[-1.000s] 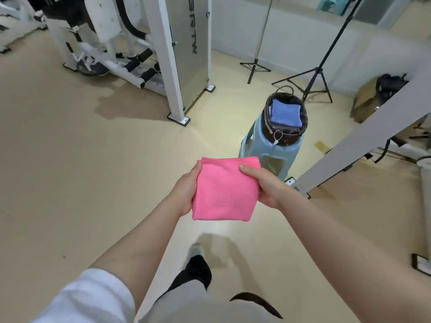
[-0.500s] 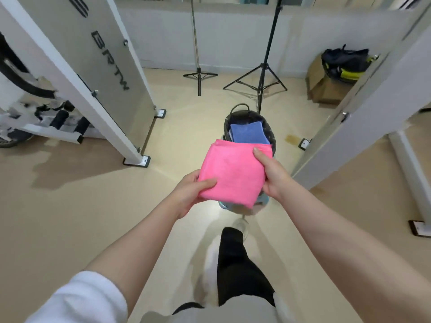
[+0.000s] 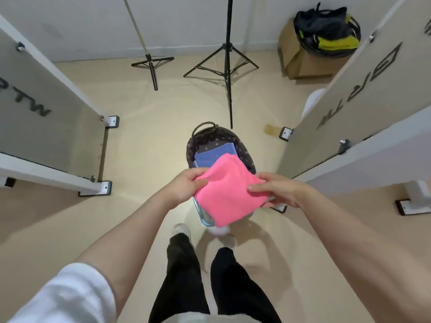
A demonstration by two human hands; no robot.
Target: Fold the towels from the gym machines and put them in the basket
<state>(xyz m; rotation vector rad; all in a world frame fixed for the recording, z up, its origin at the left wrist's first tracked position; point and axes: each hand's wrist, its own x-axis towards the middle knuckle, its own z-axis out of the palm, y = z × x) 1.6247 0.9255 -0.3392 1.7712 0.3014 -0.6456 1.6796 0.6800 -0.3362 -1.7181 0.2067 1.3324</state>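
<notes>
Both hands, left (image 3: 184,185) and right (image 3: 277,191), pinch a folded pink towel (image 3: 227,191) above the basket (image 3: 205,138) on beige floor (image 3: 149,145).

Basket (image 3: 245,157) mouth: open from above, a blue towel (image 3: 213,155) lying flat inside, apparently with room over it. Flanks: white machine frames left (image 3: 46,127) and right (image 3: 349,127). Beyond: two tripod stands (image 3: 227,66), bare floor (image 3: 151,148) between.
</notes>
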